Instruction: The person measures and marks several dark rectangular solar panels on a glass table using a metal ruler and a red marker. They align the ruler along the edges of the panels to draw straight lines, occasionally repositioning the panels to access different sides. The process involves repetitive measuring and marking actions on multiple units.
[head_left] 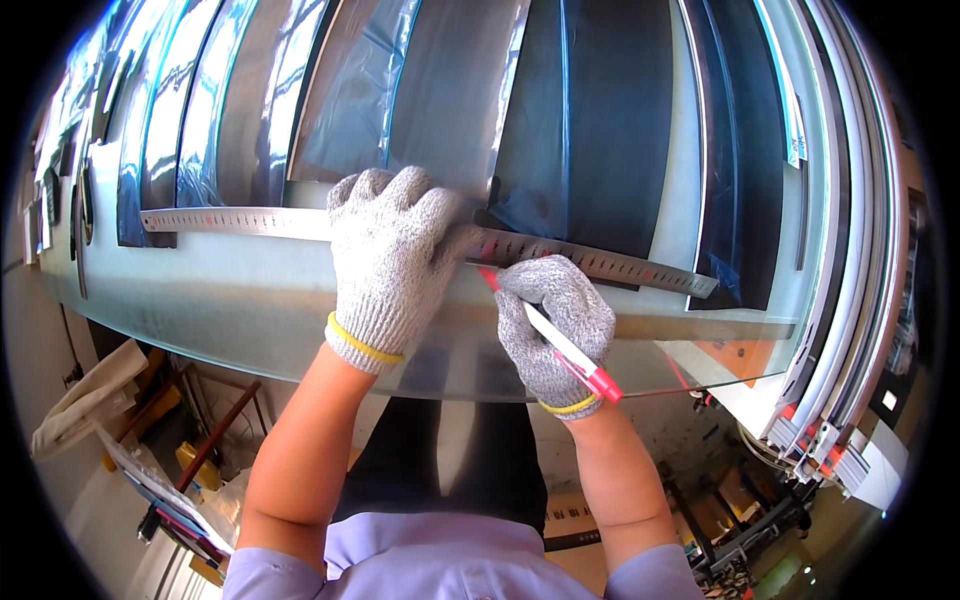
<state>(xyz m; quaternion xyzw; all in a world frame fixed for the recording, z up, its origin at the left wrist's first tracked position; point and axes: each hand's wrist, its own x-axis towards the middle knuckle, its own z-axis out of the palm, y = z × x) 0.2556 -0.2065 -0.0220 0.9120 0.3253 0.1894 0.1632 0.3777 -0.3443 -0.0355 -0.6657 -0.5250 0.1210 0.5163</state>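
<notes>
A long steel ruler (pixel 265 222) lies across the lower ends of several dark strips. My left hand (pixel 385 265), in a grey knit glove with a yellow cuff, presses on its middle with the fingers curled; the thumb side is blurred. My right hand (pixel 575 295), gloved alike, grips a white and red pen (pixel 562 342). The pen's red tip end is just below the ruler's near edge, beside my left thumb. Above the ruler are a grey-brown strip (pixel 450 100) and a black strip (pixel 618 120), partly covered by shiny blue-edged film.
The strips rest on a glass tabletop (pixel 230 290) with a curved-looking near edge. More film-covered strips (pixel 215 110) stretch to the left. Long pale rails (pixel 868 180) run along the right side. Below the table are a cardboard box (pixel 570 515) and a brown metal frame (pixel 225 425).
</notes>
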